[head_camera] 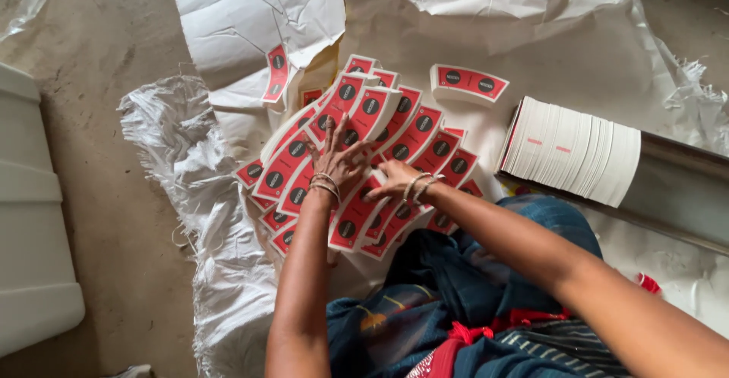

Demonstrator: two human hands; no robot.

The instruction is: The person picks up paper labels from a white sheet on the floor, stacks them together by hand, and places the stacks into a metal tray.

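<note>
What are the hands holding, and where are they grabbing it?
Neither hand clearly holds anything. The left hand lies flat, fingers spread, on the fanned red cards. The right hand rests on them too; whether it pinches one cannot be told.

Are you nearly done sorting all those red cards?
Done: one neat white-edged stack stands by the metal bar, and a small stack lies apart. In hand: left hand and right hand press on the fanned red cards. Left: that whole spread, plus one stray card.
</note>
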